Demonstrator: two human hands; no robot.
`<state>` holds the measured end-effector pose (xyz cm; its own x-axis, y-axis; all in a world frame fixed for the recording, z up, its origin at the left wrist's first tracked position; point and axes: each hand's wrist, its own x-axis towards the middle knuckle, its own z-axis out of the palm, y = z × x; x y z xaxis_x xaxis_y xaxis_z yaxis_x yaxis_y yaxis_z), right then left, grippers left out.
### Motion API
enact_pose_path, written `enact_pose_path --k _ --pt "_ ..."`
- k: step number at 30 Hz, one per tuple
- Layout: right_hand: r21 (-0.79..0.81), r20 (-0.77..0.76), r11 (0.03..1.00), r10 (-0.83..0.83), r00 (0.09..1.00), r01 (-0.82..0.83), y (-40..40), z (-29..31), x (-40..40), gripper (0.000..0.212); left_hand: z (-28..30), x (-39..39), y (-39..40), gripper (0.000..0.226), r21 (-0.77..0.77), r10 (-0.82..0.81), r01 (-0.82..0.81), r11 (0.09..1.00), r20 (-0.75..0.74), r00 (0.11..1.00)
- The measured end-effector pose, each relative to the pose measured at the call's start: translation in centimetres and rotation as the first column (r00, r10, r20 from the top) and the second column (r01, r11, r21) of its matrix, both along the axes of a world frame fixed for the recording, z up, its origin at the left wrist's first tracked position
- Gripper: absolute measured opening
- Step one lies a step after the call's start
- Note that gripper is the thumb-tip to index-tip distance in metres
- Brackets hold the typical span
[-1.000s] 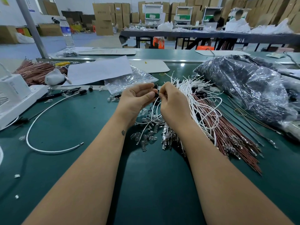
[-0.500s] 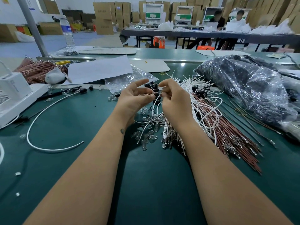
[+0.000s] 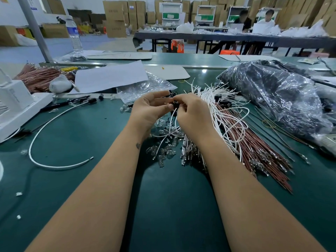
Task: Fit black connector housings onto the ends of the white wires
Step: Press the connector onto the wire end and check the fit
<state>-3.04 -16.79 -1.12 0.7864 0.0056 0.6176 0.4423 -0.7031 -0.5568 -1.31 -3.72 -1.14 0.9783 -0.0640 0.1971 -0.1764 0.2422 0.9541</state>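
My left hand and my right hand meet over the green table, fingertips together. Between them sits a small black connector housing, pinched by my right hand's fingers, with my left thumb and fingers pinching a metal-tipped wire end against it. A white wire hangs down from the housing. A big bundle of white wires lies to the right of my right hand. More black housings lie just behind my fingers.
Brown wires with metal terminals fan out right. Clear small bulbs lie under my wrists. A black plastic bag fills the far right. A long white cable, white box, paper sheet and clear bag lie left.
My left hand's fingers, spread half a second ago, have curled back in toward the housing. Both hands stay pressed together at the same spot.
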Motion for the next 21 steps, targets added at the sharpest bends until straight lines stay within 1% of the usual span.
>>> enact_pose_path --k 4,7,9,11,12,13,15,16,18,19,20,21 --pt "-0.004 -0.038 1.000 0.018 0.999 -0.018 0.0 0.1 -0.2 0.037 -0.1 0.0 0.2 0.030 -0.011 0.011 -0.011 1.000 0.026 1.000" --pt "-0.040 -0.065 0.999 0.032 0.997 -0.035 0.1 0.2 -0.2 0.027 0.0 -0.1 0.1 0.024 0.077 0.091 -0.097 0.992 0.080 0.993" --pt "-0.103 -0.081 0.995 -0.029 0.996 0.021 0.0 0.0 0.0 0.021 0.0 -0.1 -0.2 0.022 0.126 0.134 -0.149 0.981 0.122 0.983" --pt "-0.148 -0.071 0.983 -0.123 0.990 0.112 -0.4 -0.1 0.2 0.016 0.1 0.1 0.1 0.020 0.148 0.263 -0.284 0.947 0.148 0.953" --pt "-0.144 -0.060 0.977 -0.168 0.984 0.158 -0.7 0.0 0.2 0.015 0.2 0.4 0.7 0.019 0.153 0.365 -0.386 0.910 0.147 0.919" --pt "-0.133 -0.046 0.970 -0.209 0.977 0.202 -1.1 0.1 0.2 0.015 0.2 0.7 1.4 0.019 0.169 0.475 -0.494 0.853 0.139 0.869" --pt "-0.128 -0.013 0.954 -0.276 0.961 0.272 -1.7 0.4 0.2 0.014 -0.1 1.2 3.1 0.018 0.248 0.666 -0.672 0.698 0.121 0.736" --pt "-0.139 -0.001 0.947 -0.292 0.957 0.289 -1.7 0.4 0.1 0.013 -0.2 1.4 3.8 0.018 0.293 0.724 -0.719 0.630 0.112 0.680" --pt "-0.183 0.015 0.942 -0.283 0.959 0.281 -1.1 0.4 0.0 0.013 -0.3 1.4 4.0 0.022 0.387 0.785 -0.760 0.522 0.130 0.606" --pt "-0.206 0.017 0.942 -0.268 0.963 0.265 -0.7 0.3 -0.1 0.014 -0.3 1.2 3.7 0.027 0.451 0.793 -0.771 0.450 0.195 0.577" --pt "-0.223 0.013 0.943 -0.249 0.968 0.246 -0.4 0.2 -0.1 0.015 -0.3 1.0 3.3 0.032 0.505 0.770 -0.779 0.372 0.300 0.563" --pt "-0.234 0.005 0.945 -0.232 0.973 0.227 -0.1 0.2 -0.1 0.016 -0.3 0.7 2.9 0.037 0.529 0.706 -0.787 0.319 0.421 0.569"
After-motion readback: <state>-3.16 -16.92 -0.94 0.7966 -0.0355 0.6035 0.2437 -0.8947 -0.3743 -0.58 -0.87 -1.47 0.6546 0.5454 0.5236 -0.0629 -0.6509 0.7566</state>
